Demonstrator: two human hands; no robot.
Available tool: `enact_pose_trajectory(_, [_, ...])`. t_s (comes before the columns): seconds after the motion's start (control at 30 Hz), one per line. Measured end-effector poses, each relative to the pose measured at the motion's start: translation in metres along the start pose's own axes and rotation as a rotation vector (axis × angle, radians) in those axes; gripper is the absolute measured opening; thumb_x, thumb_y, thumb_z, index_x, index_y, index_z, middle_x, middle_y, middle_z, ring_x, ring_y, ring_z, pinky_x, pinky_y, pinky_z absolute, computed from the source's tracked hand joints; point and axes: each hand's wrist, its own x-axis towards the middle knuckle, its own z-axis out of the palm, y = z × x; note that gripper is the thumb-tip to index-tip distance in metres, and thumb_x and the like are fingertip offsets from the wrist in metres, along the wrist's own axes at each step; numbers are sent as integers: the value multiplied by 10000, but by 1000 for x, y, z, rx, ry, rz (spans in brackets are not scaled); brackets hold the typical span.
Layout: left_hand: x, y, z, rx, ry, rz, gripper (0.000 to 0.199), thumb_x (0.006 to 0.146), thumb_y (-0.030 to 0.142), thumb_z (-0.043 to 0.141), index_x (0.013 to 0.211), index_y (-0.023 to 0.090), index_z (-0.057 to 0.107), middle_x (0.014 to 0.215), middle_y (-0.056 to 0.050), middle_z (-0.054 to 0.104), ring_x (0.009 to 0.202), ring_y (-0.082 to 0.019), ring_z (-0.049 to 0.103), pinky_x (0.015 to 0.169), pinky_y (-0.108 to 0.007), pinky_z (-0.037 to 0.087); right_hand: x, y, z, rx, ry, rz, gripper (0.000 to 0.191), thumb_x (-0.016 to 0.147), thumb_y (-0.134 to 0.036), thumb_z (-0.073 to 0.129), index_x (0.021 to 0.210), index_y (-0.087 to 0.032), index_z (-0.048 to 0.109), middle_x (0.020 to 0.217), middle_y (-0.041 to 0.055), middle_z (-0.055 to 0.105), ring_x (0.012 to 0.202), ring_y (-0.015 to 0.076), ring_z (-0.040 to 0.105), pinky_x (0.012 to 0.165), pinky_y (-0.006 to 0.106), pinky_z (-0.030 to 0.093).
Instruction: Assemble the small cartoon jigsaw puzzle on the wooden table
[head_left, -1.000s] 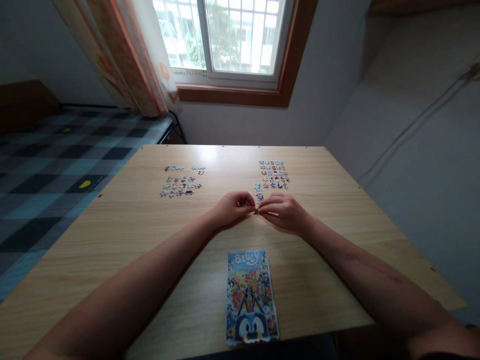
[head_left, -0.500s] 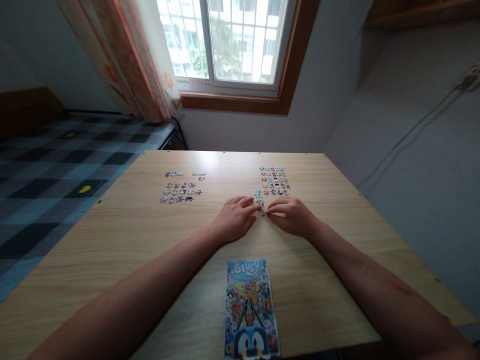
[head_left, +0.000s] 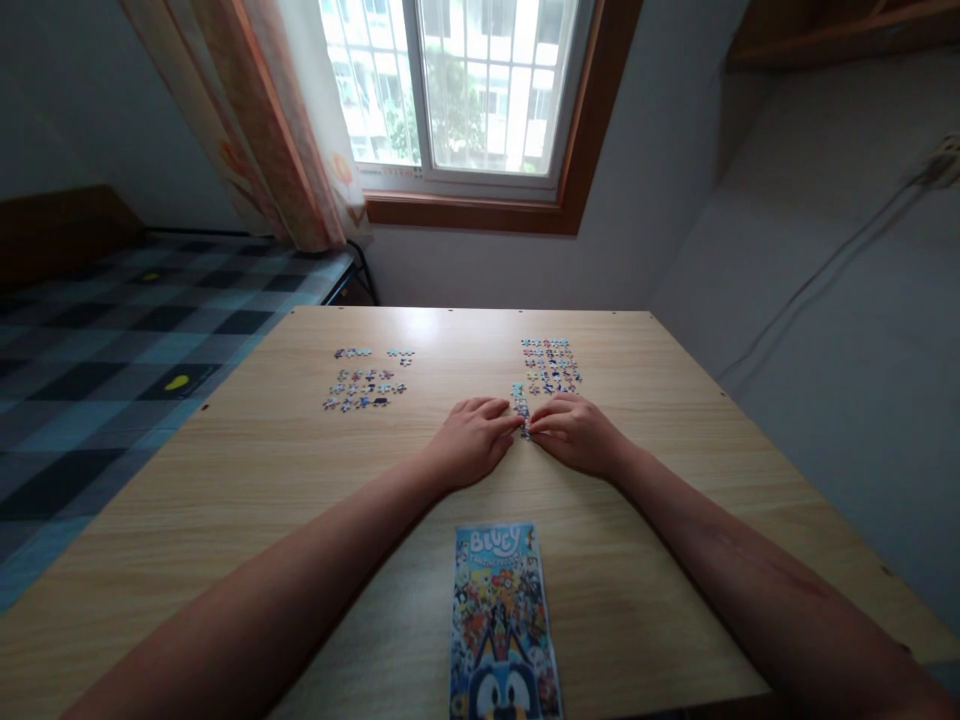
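Note:
A narrow strip of joined jigsaw puzzle pieces [head_left: 519, 400] lies on the table between my hands. My left hand [head_left: 472, 438] rests palm down on its left side, fingers stretched out and the index fingertip touching the strip near its lower end. From the right, my right hand [head_left: 576, 432] has thumb and fingers pinched together at the strip's lower end, on a small puzzle piece [head_left: 525, 435] that the fingertips partly cover. Whether that piece is locked into the strip I cannot tell.
Loose puzzle pieces lie in rows at the left [head_left: 364, 388]. A block of more pieces [head_left: 551, 365] sits beyond my right hand. A Bluey picture box or sheet [head_left: 504, 620] lies at the near side of the wooden table [head_left: 247, 450]. A checkered bed [head_left: 67, 400] stands left.
My right fingertips have moved slightly left and closed in on the strip's lower end. The left fingertips have shifted a little right against it. The view has tilted slightly.

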Motion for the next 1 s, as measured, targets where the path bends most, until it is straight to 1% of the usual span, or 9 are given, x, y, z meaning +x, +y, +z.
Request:
enact_pose_trajectory(0.13, [0, -2, 0, 0, -13, 12, 347, 1025, 357, 456, 1303, 306, 658, 1352, -60, 637, 1244, -267, 569, 1077, -484, 439, -1, 1, 1, 9, 19, 27, 104, 932, -212, 675, 946, -239, 774, 974, 45, 767, 875, 211, 672, 835, 387, 543])
enact_pose_trajectory(0.3, [0, -4, 0, 14, -12, 15, 353, 1023, 354, 452, 1305, 303, 658, 1358, -67, 637, 1237, -280, 570, 1066, -499, 444, 0, 0, 0, 10, -32, 39, 116, 927, -201, 663, 931, -235, 774, 1000, 55, 753, 915, 212, 674, 877, 397, 541])
enact_pose_trajectory(0.4, [1, -3, 0, 16, -9, 14, 356, 1022, 350, 445, 1301, 302, 661, 1356, -67, 639, 1231, -278, 573, 1062, -496, 448, 0, -2, 0, 15, -39, 51, 115, 918, -194, 662, 933, -233, 770, 1013, 64, 746, 930, 216, 674, 886, 406, 541])
enact_pose_trajectory(0.47, [1, -3, 0, 15, -6, 15, 358, 1020, 350, 447, 1301, 303, 663, 1353, -68, 641, 1230, -277, 574, 1063, -498, 448, 0, -2, 0, 29, -6, 53, 117, 922, -199, 656, 936, -229, 768, 1027, 75, 744, 933, 220, 679, 873, 406, 548])
enact_pose_trajectory(0.6, [1, -4, 0, 12, -2, 10, 363, 1012, 346, 463, 1320, 314, 653, 1351, -64, 645, 1232, -278, 576, 1062, -503, 447, -2, 1, -2, 22, 171, 119, 138, 942, -190, 629, 941, -221, 763, 999, 87, 750, 938, 231, 683, 869, 416, 551])
enact_pose_trajectory(0.67, [1, -4, 1, 0, -1, 5, 375, 1002, 337, 483, 1343, 316, 636, 1358, -66, 643, 1243, -277, 572, 1065, -506, 444, -3, 4, -3, -7, 220, 145, 145, 946, -190, 623, 927, -220, 764, 974, 88, 753, 935, 238, 681, 888, 433, 544])
enact_pose_trajectory(0.8, [0, -3, 0, -20, 0, 0, 387, 995, 324, 497, 1359, 322, 628, 1397, -76, 622, 1262, -273, 562, 1072, -511, 434, -5, 10, -3, -51, 213, 145, 143, 934, -197, 632, 897, -219, 768, 951, 84, 759, 908, 246, 679, 887, 441, 534])
enact_pose_trajectory(0.93, [0, -1, -2, -21, -24, 24, 356, 1008, 364, 495, 1326, 364, 655, 1436, -62, 599, 1268, -275, 561, 1076, -523, 421, -7, 17, -1, -67, 201, 154, 145, 926, -198, 632, 884, -214, 770, 928, 81, 761, 889, 249, 675, 878, 442, 528])
enact_pose_trajectory(1.0, [1, 0, -3, -20, -37, 23, 347, 1012, 382, 496, 1314, 363, 666, 1436, -60, 600, 1276, -276, 557, 1082, -520, 413, -8, 18, -1, -73, 213, 161, 143, 924, -200, 632, 883, -207, 769, 927, 84, 761, 890, 250, 675, 878, 440, 527])
